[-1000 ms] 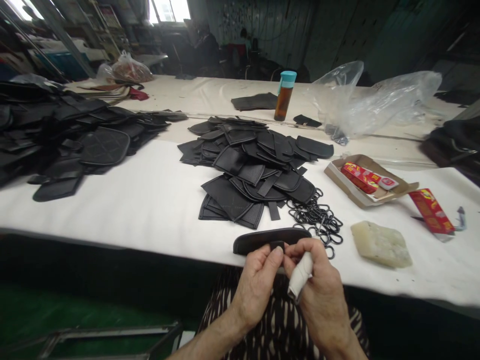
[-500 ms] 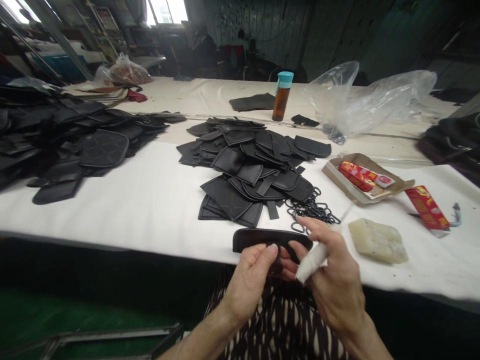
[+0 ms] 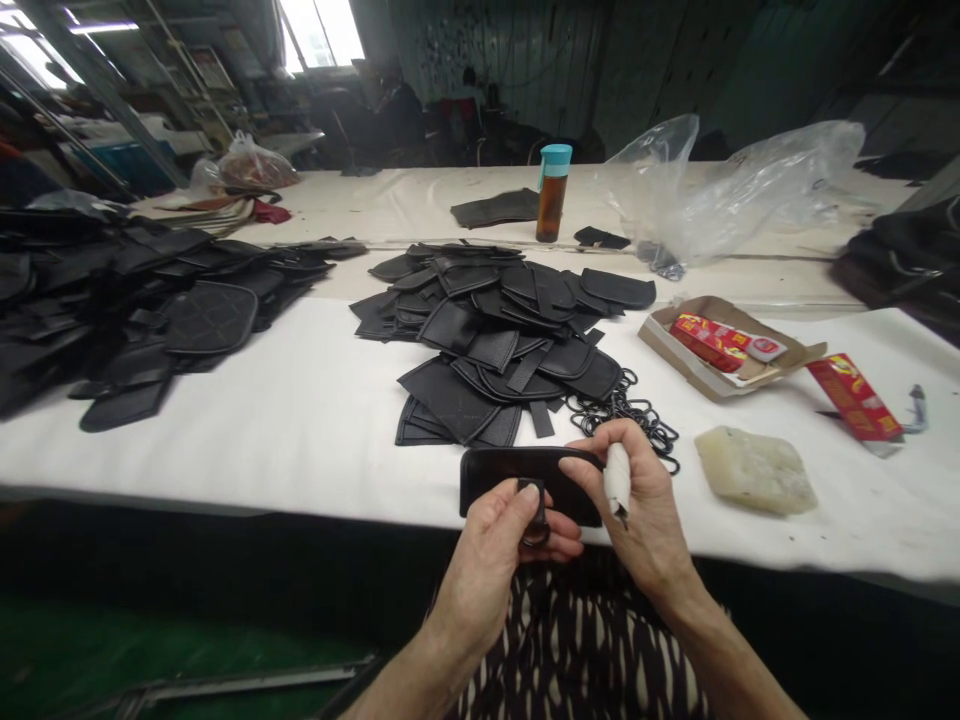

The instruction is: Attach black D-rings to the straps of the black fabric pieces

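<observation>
My left hand [image 3: 499, 545] pinches a short black strap [image 3: 531, 500] with its thumb. At the strap's lower end hangs a black ring [image 3: 535, 537], partly behind the fingers. The strap lies against a black leather piece [image 3: 499, 468] with a rounded edge, held upright at the table's front edge. My right hand [image 3: 645, 510] grips that piece's right end between thumb and fingers. A white-wrapped, stick-like thing [image 3: 617, 480] with a small dark tip sits between its thumb and index finger. Just beyond the right hand lies a heap of black metal rings [image 3: 645, 420].
A pile of black leather pieces [image 3: 480, 330] lies ahead, a larger pile [image 3: 180, 300] at left. On the right are a cardboard tray [image 3: 679, 375], a red packet [image 3: 855, 398] and a pale waxy block [image 3: 754, 470]. Behind stand a bottle [image 3: 553, 195] and clear plastic bags [image 3: 750, 200].
My right hand has closed from spread fingers onto the leather piece's right end. The piece has tipped up to show more of its face. The white-wrapped thing now points more steeply down.
</observation>
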The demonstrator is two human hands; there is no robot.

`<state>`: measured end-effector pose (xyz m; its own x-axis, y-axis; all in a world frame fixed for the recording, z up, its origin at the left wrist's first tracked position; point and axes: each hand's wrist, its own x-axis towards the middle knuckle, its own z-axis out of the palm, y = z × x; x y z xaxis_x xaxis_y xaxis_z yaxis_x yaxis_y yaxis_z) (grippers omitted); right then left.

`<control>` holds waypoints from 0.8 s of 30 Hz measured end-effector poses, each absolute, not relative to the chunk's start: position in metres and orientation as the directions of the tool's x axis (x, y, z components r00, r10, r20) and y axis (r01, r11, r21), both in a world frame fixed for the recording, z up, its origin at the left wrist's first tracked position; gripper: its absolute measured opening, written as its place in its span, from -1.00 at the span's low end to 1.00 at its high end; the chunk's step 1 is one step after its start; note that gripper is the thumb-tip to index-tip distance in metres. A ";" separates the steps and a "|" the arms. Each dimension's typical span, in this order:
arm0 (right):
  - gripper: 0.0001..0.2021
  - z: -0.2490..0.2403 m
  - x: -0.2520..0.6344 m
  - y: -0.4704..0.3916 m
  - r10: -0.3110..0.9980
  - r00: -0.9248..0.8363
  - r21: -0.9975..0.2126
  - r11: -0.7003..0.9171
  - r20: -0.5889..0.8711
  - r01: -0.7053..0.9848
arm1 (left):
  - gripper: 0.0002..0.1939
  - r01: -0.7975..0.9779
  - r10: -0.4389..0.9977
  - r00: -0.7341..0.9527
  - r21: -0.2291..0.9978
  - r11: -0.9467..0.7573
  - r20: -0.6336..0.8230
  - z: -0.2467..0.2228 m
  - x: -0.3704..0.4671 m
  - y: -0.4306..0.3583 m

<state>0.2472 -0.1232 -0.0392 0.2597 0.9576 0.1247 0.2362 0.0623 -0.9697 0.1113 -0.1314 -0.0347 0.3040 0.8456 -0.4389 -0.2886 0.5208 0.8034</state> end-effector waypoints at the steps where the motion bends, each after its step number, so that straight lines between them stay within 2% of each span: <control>1: -0.85 -0.039 0.247 -0.123 0.958 0.260 -0.969 0.060 0.123 0.238 | -0.77 -0.280 0.846 0.300 0.807 0.519 -0.440 -0.035 0.111 -0.131; 17: -0.85 -0.036 0.250 -0.118 0.969 0.230 -0.967 0.034 0.095 0.253 | -0.74 -0.206 0.848 0.255 0.831 0.517 -0.464 -0.035 0.105 -0.122; 24: -0.86 -0.035 0.250 -0.116 0.975 0.206 -0.966 0.032 0.087 0.256 | -0.73 -0.181 0.840 0.291 0.836 0.518 -0.457 -0.032 0.101 -0.120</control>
